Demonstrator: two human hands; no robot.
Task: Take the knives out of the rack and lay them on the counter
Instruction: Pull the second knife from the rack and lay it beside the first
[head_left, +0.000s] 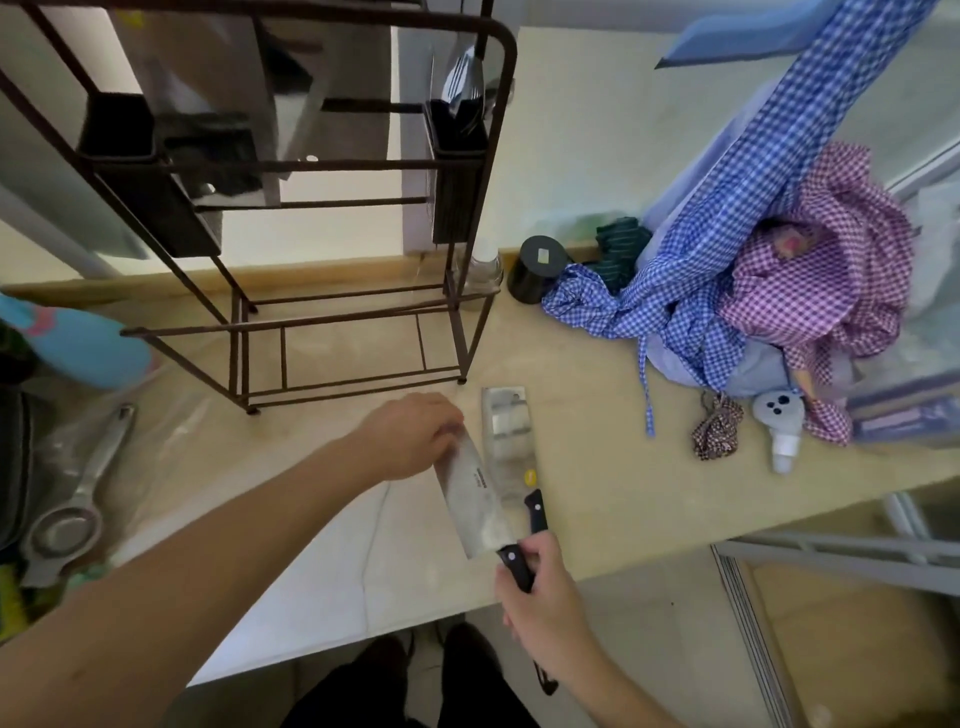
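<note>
A dark metal rack (462, 291) stands at the back of the beige counter (597, 467). A cleaver (506, 441) with a black handle lies flat on the counter in front of the rack. To its left is a second, wide-bladed knife (475, 501); my right hand (545, 608) grips its black handle near the counter's front edge. My left hand (410, 436) holds the far end of the same blade with its fingers. This knife is tilted, and I cannot tell whether it touches the counter. Black holders hang on the rack, the right one with utensils (462, 83) in it.
A heap of blue and pink checked cloth (753, 291) fills the right of the counter, with a black canister (535, 267) and a small grey toy (782, 426) near it. A metal strainer (78, 499) and a blue object (78, 343) lie at the left.
</note>
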